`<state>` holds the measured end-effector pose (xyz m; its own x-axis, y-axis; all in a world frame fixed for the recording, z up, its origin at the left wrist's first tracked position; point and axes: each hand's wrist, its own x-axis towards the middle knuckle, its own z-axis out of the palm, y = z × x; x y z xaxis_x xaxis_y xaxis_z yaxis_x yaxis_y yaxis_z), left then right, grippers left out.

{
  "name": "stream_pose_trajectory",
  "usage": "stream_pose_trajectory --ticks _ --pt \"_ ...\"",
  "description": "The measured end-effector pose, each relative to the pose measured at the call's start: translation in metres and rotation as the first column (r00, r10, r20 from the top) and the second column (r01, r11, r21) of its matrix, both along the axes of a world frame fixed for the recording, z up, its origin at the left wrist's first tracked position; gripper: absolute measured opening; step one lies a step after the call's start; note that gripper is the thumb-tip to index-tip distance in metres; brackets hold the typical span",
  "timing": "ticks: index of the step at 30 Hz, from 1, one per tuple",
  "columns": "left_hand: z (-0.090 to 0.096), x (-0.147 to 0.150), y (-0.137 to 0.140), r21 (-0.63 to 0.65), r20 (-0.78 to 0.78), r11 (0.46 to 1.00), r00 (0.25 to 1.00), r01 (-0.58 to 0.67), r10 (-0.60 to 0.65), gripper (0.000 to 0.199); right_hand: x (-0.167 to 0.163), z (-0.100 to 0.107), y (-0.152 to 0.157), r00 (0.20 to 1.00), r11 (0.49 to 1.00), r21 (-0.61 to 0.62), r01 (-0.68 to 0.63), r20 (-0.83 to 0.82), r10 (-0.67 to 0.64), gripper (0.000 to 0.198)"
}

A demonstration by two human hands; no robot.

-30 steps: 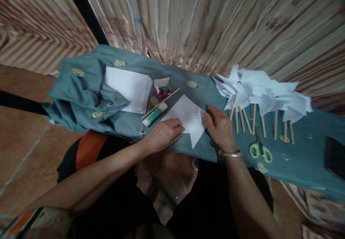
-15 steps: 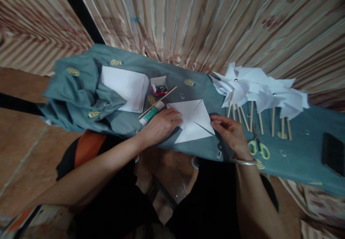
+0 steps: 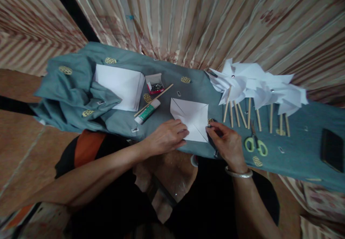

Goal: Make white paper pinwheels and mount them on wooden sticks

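Observation:
A square sheet of white paper point(image 3: 192, 115), slit along its diagonals from the corners, lies on the cloth in front of me. My left hand point(image 3: 169, 135) is at its lower left edge, fingers curled together over the paper; the fingertips are partly hidden. At the right edge, my right hand point(image 3: 226, 138) pinches the sheet between thumb and forefinger. A glue stick point(image 3: 147, 112) with a green label and a thin wooden stick point(image 3: 159, 96) lie to the left of the sheet. Beyond them stands an open small box point(image 3: 155, 84) of metal pins.
A stack of white paper point(image 3: 118, 84) lies at the left on the blue-green tablecloth point(image 3: 172, 77). Several white paper pinwheels point(image 3: 253, 79) on sticks rest at the right. Green-handled scissors point(image 3: 254, 144) lie below them, and a dark phone point(image 3: 332, 149) at the far right.
The paper has been turned so its slits point differently, and its edges sit nearly level. Both hands have shifted slightly downward with it. The camera view has moved a little.

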<state>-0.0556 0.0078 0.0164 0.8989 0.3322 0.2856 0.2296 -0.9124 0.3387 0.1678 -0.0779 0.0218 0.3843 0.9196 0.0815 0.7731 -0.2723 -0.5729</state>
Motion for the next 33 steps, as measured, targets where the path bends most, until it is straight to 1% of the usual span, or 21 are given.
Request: stream_pose_trajectory --ticks 4,8,10,12,14,16,18,19,22,24,26,30,33 --pt "-0.006 0.004 -0.003 0.028 -0.031 0.999 0.999 -0.016 0.017 0.016 -0.002 0.002 -0.001 0.999 1.0 0.01 0.001 0.037 -0.002 0.033" --pt "-0.005 0.004 -0.004 0.11 -0.038 0.994 0.999 -0.005 0.009 0.017 -0.002 0.004 -0.001 1.0 1.0 0.027 0.016 0.024 -0.017 0.031" --pt "-0.004 0.003 -0.004 0.15 -0.033 0.989 0.999 -0.007 0.012 0.017 0.0 0.003 0.0 1.0 0.997 0.076 -0.009 -0.017 0.011 0.029" --pt "-0.004 0.002 -0.004 0.159 -0.02 0.987 0.999 -0.029 0.032 0.016 0.001 0.001 0.001 0.989 0.987 0.141 -0.081 -0.109 0.097 0.028" --pt "-0.004 0.001 -0.004 0.141 -0.008 0.989 0.999 -0.05 0.051 0.014 0.002 0.0 0.002 0.945 0.967 0.175 -0.183 -0.241 0.223 0.029" --pt "-0.005 0.0 -0.004 0.118 0.003 0.991 0.998 -0.057 0.057 0.013 0.002 0.0 0.003 0.873 0.947 0.177 -0.267 -0.373 0.316 0.033" --pt "-0.005 -0.001 -0.004 0.099 0.017 0.994 0.999 -0.051 0.05 0.014 0.002 0.001 0.004 0.809 0.937 0.174 -0.303 -0.473 0.349 0.031" --pt "-0.005 -0.002 -0.004 0.089 0.025 0.995 0.999 -0.047 0.045 0.015 0.001 0.002 0.005 0.787 0.936 0.178 -0.305 -0.506 0.353 0.027" --pt "-0.004 -0.002 -0.005 0.058 0.031 0.998 0.999 -0.025 0.023 0.019 0.0 0.004 0.005 0.752 0.937 0.188 -0.295 -0.559 0.349 0.012" --pt "-0.003 -0.002 -0.006 0.043 0.027 0.999 0.999 -0.019 0.018 0.022 -0.001 0.004 0.005 0.745 0.939 0.185 -0.289 -0.572 0.342 0.006" --pt "-0.003 -0.001 -0.008 0.031 0.03 0.999 0.999 -0.018 0.017 0.021 -0.002 0.002 0.006 0.753 0.942 0.178 -0.283 -0.568 0.334 0.008" --pt "-0.005 -0.002 -0.011 0.028 0.048 1.0 0.999 -0.011 0.01 0.021 -0.007 -0.005 0.006 0.818 0.955 0.163 -0.249 -0.493 0.297 0.01" --pt "-0.006 -0.002 -0.013 0.054 0.049 0.999 0.999 -0.004 0.001 0.025 -0.012 -0.011 0.008 0.856 0.96 0.201 -0.194 -0.444 0.265 0.005"
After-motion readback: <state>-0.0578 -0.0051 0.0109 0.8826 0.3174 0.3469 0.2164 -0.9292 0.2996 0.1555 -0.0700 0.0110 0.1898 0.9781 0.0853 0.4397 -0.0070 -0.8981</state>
